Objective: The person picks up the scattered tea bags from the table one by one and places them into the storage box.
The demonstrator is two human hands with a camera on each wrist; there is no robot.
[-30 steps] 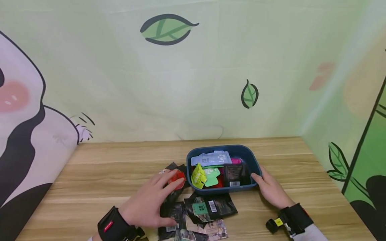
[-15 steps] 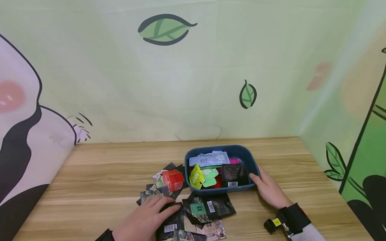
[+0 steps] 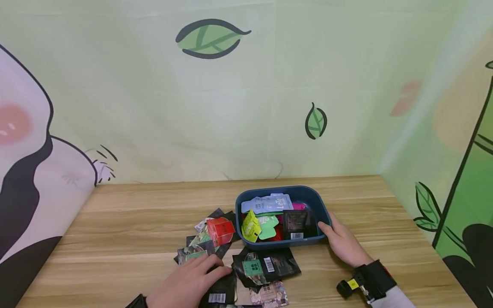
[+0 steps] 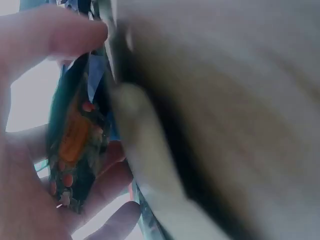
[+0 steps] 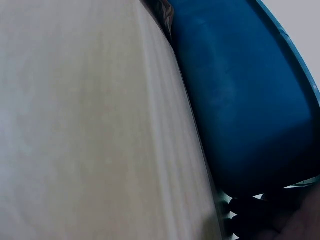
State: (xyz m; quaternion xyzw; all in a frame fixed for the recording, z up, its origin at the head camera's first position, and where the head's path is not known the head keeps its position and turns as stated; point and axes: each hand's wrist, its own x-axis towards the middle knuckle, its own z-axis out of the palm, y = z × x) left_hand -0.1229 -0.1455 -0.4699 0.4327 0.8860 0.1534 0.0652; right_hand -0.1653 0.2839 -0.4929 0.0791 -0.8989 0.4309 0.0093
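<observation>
My left hand [image 3: 188,280] is at the near pile and pinches a black foil sachet [image 3: 220,290] with a white barcode. In the left wrist view, a dark sachet [image 4: 75,140] with an orange label sits between thumb and curled fingers. My right hand [image 3: 344,244] grips the right end of a blue plastic basket [image 3: 286,244], thumb over its rim, other fingers outside and mostly hidden. Inside lie a pale blue sachet [image 3: 267,204], a yellow one [image 3: 251,226], a mint green one [image 3: 268,226] and a black one [image 3: 295,224].
Left of the basket lie a red sachet [image 3: 221,231] and several overlapping black ones. A black sachet with a green label [image 3: 267,266] lies before the basket, a pinkish patterned one [image 3: 271,294] nearer. The wooden table [image 3: 127,222] meets a printed backdrop [image 3: 254,107] behind.
My left hand has moved from above the red sachet down and nearer onto the black barcode sachet. The patterned sachet in front has slid nearer, mostly out of frame. My right hand stays on the basket.
</observation>
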